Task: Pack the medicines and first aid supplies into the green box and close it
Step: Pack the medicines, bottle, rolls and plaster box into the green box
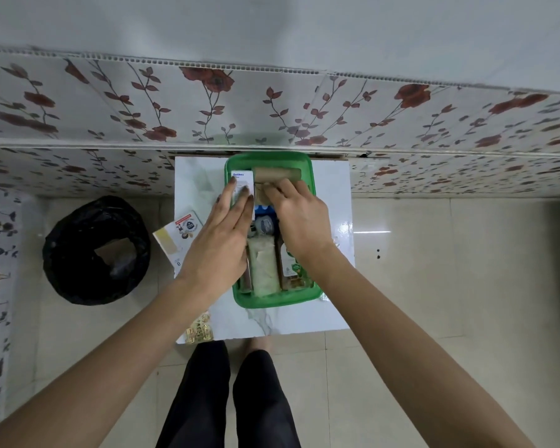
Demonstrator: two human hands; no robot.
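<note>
The green box (272, 300) stands open on a small white marble-look table (333, 195). Inside lie a brown roll (277, 173) at the far end, a gauze-like packet (262, 270), a brown bottle with a green label (290, 263) and a round grey cap (264, 225). My left hand (220, 240) holds a white carton with blue lettering (241, 182) upright at the box's far left. My right hand (299, 215) presses its fingers on a brown packet (262, 194) just below the roll. No lid is in view.
On the table left of the box lies a white-and-yellow carton (178, 237). Gold blister strips (199, 329) sit at the table's near left corner. A bin lined with a black bag (94, 250) stands on the floor at left. A floral-tiled wall rises right behind the table.
</note>
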